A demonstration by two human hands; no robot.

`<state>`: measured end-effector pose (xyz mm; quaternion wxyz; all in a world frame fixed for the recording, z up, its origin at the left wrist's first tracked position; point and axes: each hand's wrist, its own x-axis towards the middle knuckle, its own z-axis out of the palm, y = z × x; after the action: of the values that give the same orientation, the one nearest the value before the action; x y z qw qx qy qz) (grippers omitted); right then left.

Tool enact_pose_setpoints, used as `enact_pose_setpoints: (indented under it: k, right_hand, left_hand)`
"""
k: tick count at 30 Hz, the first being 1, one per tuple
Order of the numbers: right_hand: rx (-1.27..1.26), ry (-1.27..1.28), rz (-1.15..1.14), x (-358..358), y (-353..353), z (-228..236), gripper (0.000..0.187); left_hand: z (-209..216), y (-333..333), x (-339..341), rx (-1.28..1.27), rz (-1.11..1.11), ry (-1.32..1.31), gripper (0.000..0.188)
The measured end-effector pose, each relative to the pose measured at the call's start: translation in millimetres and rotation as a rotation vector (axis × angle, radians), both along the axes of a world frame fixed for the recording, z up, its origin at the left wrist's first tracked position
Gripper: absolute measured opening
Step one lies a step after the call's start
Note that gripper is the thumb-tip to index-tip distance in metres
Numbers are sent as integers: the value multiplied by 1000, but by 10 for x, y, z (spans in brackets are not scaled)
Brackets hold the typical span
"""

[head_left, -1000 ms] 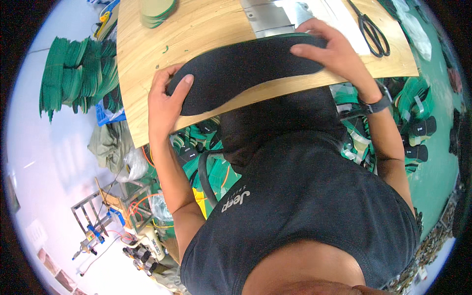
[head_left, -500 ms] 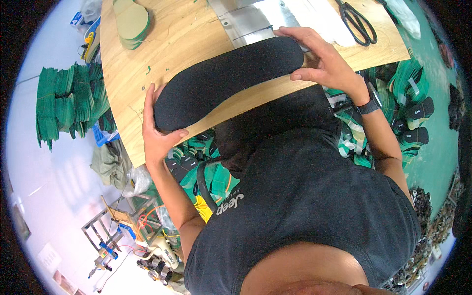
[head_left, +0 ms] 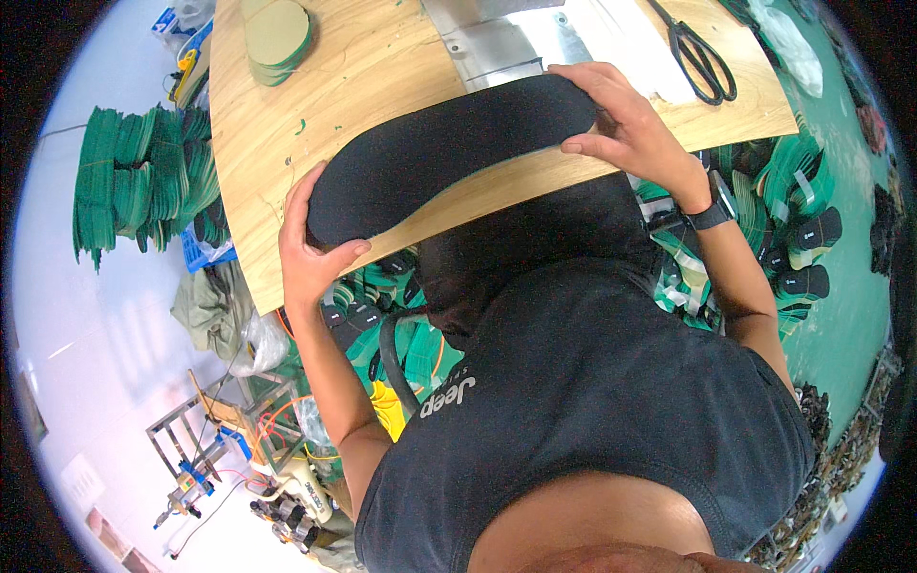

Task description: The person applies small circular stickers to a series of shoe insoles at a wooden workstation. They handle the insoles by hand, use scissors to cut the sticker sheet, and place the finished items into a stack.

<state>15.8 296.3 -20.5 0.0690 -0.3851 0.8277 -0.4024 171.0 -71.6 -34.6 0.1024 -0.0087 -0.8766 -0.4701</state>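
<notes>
Both my hands hold a black shoe insole point(head_left: 449, 153), or a stack of them, above the near edge of a wooden table. At its left end, my left hand point(head_left: 310, 239) grips with the thumb on the near edge and the fingers along the outer side. My right hand point(head_left: 630, 124) curls round the right end, thumb near the front edge and fingers on the far side. The insole's black face is turned up and its inner edge curves away from me. Its underside is hidden.
A stack of tan and green insoles point(head_left: 277, 43) lies on the wooden table point(head_left: 373, 72). Metal plates point(head_left: 501, 43) lie in the middle, and black-handled scissors point(head_left: 702, 62) are at the right. Green insole piles point(head_left: 143, 181) stand at the left. More green bundles point(head_left: 693, 267) lie below the table.
Both hands keep their hold on the black insole, which stays nearly in place. The whole view has shifted slightly, with the table a little further right.
</notes>
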Motion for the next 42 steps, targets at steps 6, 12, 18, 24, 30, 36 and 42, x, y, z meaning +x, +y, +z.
enact_pose_setpoints:
  k: [6, 12, 18, 24, 30, 36, 42]
  right_hand:
    - [-170, 136, 4, -13, 25, -135, 91]
    - [-86, 183, -45, 12, 4, -108, 85]
    - [-49, 265, -124, -249, -128, -144, 70]
    - [-49, 325, -237, -445, -265, -237, 67]
    - [-16, 403, -446, -413, -438, -76, 51]
    - [-139, 198, -361, -537, -358, -178, 58]
    - [-196, 324, -300, -608, -371, -368, 53]
  left_hand:
    - [160, 210, 15, -126, 85, -73, 115]
    - [184, 268, 20, -109, 169, -88, 118]
    - [169, 163, -269, -140, 140, -26, 109]
    - [106, -79, -671, -237, 110, 34, 102]
    - [62, -191, -943, -103, 38, 60, 99]
    - [46, -179, -969, -79, 17, 66, 99]
    - [44, -214, -972, -69, 11, 23, 101]
